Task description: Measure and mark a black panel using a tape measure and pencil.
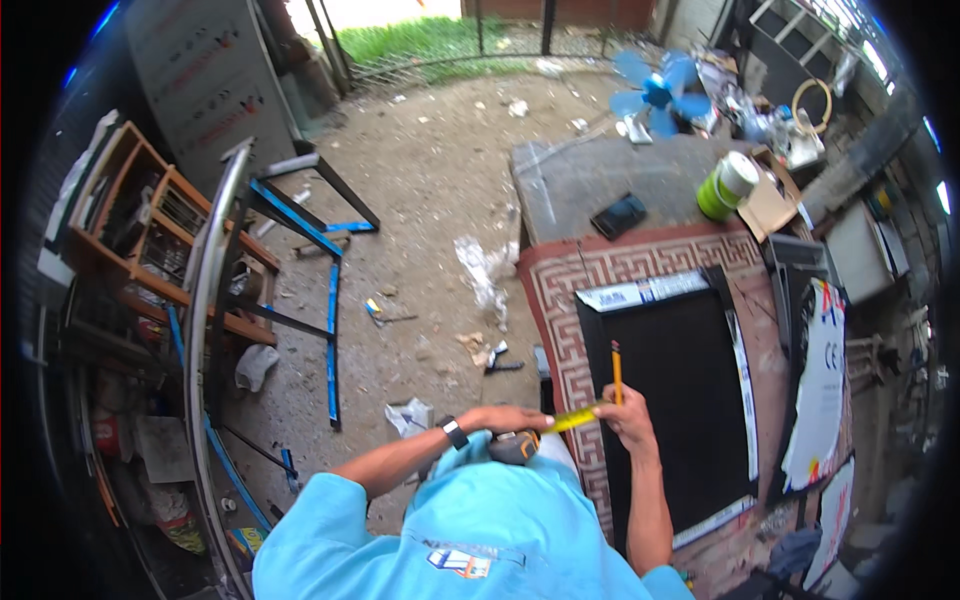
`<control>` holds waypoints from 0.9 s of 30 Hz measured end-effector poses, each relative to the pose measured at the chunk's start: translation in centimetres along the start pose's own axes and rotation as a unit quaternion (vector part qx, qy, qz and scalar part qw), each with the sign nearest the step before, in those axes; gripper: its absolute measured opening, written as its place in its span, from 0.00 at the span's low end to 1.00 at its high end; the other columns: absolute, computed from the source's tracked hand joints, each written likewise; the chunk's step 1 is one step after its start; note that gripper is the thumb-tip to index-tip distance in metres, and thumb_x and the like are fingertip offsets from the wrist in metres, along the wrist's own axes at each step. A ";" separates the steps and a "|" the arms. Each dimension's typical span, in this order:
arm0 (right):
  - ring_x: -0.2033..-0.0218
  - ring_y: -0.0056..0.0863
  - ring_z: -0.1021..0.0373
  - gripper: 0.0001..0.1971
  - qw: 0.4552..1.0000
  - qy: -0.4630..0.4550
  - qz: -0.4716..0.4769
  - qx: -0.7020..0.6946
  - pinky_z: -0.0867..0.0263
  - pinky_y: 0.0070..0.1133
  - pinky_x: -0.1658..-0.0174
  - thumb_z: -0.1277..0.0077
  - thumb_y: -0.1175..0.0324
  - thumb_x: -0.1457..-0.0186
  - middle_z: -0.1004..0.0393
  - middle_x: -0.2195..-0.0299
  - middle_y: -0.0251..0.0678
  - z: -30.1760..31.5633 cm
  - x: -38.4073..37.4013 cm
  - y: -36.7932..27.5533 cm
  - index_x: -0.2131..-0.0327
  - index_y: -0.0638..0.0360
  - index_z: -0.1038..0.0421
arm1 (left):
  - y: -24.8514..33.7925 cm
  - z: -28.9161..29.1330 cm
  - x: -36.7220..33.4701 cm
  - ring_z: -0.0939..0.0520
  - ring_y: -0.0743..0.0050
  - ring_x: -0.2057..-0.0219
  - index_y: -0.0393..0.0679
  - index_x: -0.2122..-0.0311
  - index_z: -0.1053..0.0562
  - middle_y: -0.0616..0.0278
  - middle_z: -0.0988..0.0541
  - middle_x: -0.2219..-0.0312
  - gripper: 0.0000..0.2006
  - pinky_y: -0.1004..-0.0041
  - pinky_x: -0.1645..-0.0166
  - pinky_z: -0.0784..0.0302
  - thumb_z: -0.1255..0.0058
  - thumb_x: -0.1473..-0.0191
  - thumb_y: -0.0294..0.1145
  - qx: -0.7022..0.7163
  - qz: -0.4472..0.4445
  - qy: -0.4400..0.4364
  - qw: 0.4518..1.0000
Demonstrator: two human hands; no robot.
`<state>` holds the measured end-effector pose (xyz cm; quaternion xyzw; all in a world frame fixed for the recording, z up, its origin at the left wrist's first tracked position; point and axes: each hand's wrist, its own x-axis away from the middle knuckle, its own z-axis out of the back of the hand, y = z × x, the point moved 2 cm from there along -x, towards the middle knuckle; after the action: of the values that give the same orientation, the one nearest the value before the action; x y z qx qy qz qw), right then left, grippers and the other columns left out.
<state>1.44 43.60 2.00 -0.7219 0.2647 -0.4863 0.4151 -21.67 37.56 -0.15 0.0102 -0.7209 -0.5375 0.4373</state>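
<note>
In front of my chest, my left hand (507, 419) is closed on an orange and grey tape measure (515, 448), with a dark band on that wrist. A short stretch of yellow tape blade (574, 417) runs from it across to my right hand (630, 416). The fingers of my right hand are closed round a yellow pencil (616, 372), which points upward, and they also meet the blade's end. Just right of that hand lies a black framed panel (675, 370) with white protective film along its edges, on a table covered by a patterned red-brown rug (552, 300).
A phone (620, 215) and a green and white jar (728, 186) stand farther back on the table. A blue fan (657, 92) is behind it. On the left are a metal frame with blue film (333, 340) and a wooden rack (150, 215). Litter dots the floor.
</note>
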 end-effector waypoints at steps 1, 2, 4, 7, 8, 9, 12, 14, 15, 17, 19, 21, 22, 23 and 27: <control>0.91 0.08 0.47 0.14 0.995 0.067 -0.010 -0.069 0.52 0.08 0.90 0.44 0.80 0.65 0.39 0.84 0.23 2.2 0.3 0.1 0.73 0.58 0.36 | -0.5 -0.6 -0.4 0.34 0.63 0.48 0.38 0.45 0.38 0.51 0.34 0.48 0.35 0.69 0.43 0.42 0.70 0.44 0.61 0.021 -0.012 -0.020 1.000; 0.92 0.10 0.46 0.13 0.986 0.112 0.000 -0.121 0.52 0.08 0.91 0.46 0.82 0.66 0.39 0.84 0.24 4.3 0.7 -0.4 0.72 0.61 0.35 | -2.6 -1.2 -2.0 0.38 0.61 0.43 0.41 0.44 0.38 0.52 0.37 0.45 0.37 0.65 0.40 0.48 0.71 0.46 0.64 -0.003 0.012 -0.026 1.000; 0.92 0.10 0.46 0.12 0.974 0.146 0.049 -0.165 0.52 0.08 0.91 0.47 0.80 0.63 0.38 0.84 0.25 8.0 2.2 -1.4 0.70 0.62 0.33 | -3.4 -2.4 -2.9 0.44 0.58 0.40 0.48 0.43 0.40 0.57 0.39 0.43 0.42 0.55 0.38 0.60 0.76 0.52 0.72 -0.194 0.032 0.079 0.977; 0.92 0.09 0.46 0.12 0.970 0.148 0.071 -0.178 0.52 0.08 0.91 0.47 0.80 0.60 0.38 0.84 0.25 11.9 1.1 -1.7 0.67 0.63 0.32 | -1.9 -3.1 -4.3 0.30 0.68 0.51 0.39 0.46 0.37 0.55 0.30 0.52 0.28 0.67 0.47 0.37 0.62 0.43 0.52 0.073 -0.113 -0.059 0.989; 0.92 0.09 0.46 0.12 0.971 0.140 0.062 -0.184 0.52 0.08 0.91 0.47 0.80 0.58 0.37 0.84 0.25 13.0 0.9 -1.8 0.66 0.63 0.31 | -1.7 -3.9 -5.3 0.27 0.72 0.56 0.37 0.49 0.35 0.57 0.28 0.57 0.24 0.72 0.51 0.34 0.59 0.43 0.47 0.149 -0.124 -0.084 0.977; 0.92 0.09 0.46 0.12 0.974 0.148 0.050 -0.163 0.52 0.08 0.91 0.47 0.80 0.55 0.38 0.84 0.24 13.4 0.9 -1.7 0.64 0.63 0.32 | -1.3 -4.2 -5.9 0.25 0.75 0.60 0.35 0.52 0.33 0.60 0.25 0.62 0.21 0.76 0.55 0.30 0.55 0.44 0.41 0.222 -0.132 -0.115 0.959; 0.91 0.09 0.46 0.13 0.984 0.123 0.023 -0.123 0.52 0.08 0.90 0.47 0.78 0.53 0.36 0.82 0.25 14.8 -0.8 -0.5 0.62 0.63 0.32 | 1.1 -3.6 -6.0 0.24 0.79 0.69 0.35 0.59 0.30 0.63 0.23 0.72 0.15 0.76 0.65 0.29 0.56 0.44 0.38 0.169 -0.092 -0.066 0.979; 0.91 0.08 0.46 0.13 0.987 0.125 0.009 -0.098 0.52 0.09 0.90 0.47 0.76 0.51 0.36 0.80 0.24 16.9 -3.8 0.5 0.60 0.62 0.33 | 1.3 -1.6 -8.6 0.26 0.76 0.74 0.35 0.61 0.29 0.62 0.23 0.74 0.15 0.73 0.67 0.30 0.57 0.44 0.37 0.061 -0.079 0.027 0.995; 0.91 0.08 0.46 0.14 0.986 0.136 -0.001 -0.095 0.53 0.09 0.89 0.48 0.76 0.51 0.35 0.80 0.24 17.1 -5.9 0.5 0.59 0.63 0.34 | 2.2 0.6 -9.0 0.25 0.71 0.74 0.36 0.59 0.29 0.60 0.23 0.75 0.15 0.70 0.66 0.30 0.57 0.45 0.38 -0.011 -0.105 0.060 0.993; 0.91 0.07 0.48 0.16 0.990 0.123 0.022 -0.064 0.53 0.09 0.89 0.48 0.75 0.50 0.36 0.79 0.23 17.4 -10.0 -0.2 0.56 0.64 0.35 | 2.5 5.1 -10.5 0.21 0.58 0.73 0.40 0.60 0.26 0.53 0.22 0.75 0.14 0.64 0.66 0.27 0.56 0.49 0.35 -0.178 -0.088 0.189 0.962; 0.91 0.06 0.49 0.17 0.990 0.126 0.059 0.001 0.55 0.09 0.89 0.45 0.71 0.50 0.37 0.81 0.22 16.5 -13.2 -1.5 0.57 0.65 0.34 | 2.6 8.8 -11.1 0.21 0.53 0.74 0.41 0.63 0.25 0.48 0.23 0.77 0.12 0.62 0.68 0.27 0.56 0.51 0.34 -0.212 -0.126 0.298 0.922; 0.91 0.07 0.48 0.18 0.989 0.132 0.069 -0.001 0.56 0.09 0.90 0.45 0.70 0.50 0.33 0.81 0.27 16.6 -16.2 -1.1 0.56 0.64 0.34 | 2.9 11.9 -12.4 0.21 0.61 0.76 0.37 0.62 0.26 0.50 0.22 0.76 0.13 0.67 0.68 0.27 0.54 0.51 0.32 -0.277 -0.076 0.282 0.915; 0.91 0.07 0.47 0.18 0.988 0.135 0.080 0.002 0.55 0.08 0.90 0.45 0.70 0.50 0.32 0.80 0.29 16.8 -17.2 -1.0 0.55 0.64 0.34 | 3.4 12.8 -13.2 0.21 0.57 0.76 0.37 0.63 0.26 0.48 0.23 0.76 0.12 0.65 0.68 0.27 0.52 0.52 0.32 -0.257 -0.060 0.295 0.918; 0.91 0.08 0.46 0.19 0.987 0.135 0.093 0.004 0.55 0.08 0.90 0.44 0.70 0.51 0.30 0.80 0.31 17.1 -17.6 -0.9 0.55 0.64 0.34 | 3.5 13.1 -14.0 0.22 0.53 0.75 0.37 0.64 0.25 0.46 0.24 0.76 0.12 0.63 0.69 0.28 0.50 0.53 0.32 -0.238 -0.043 0.311 0.919; 0.92 0.08 0.46 0.21 0.984 0.149 0.095 0.011 0.55 0.09 0.91 0.44 0.72 0.52 0.28 0.79 0.36 18.6 -18.3 -0.6 0.54 0.67 0.36 | 2.7 13.2 -16.1 0.23 0.60 0.76 0.37 0.61 0.25 0.48 0.24 0.77 0.13 0.66 0.69 0.29 0.49 0.53 0.29 -0.201 -0.057 0.302 0.930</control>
<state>11.53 64.64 -9.73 -0.6079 0.3855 -0.5501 0.4233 -19.00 56.59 -8.52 0.1252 -0.4299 -0.6664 0.5962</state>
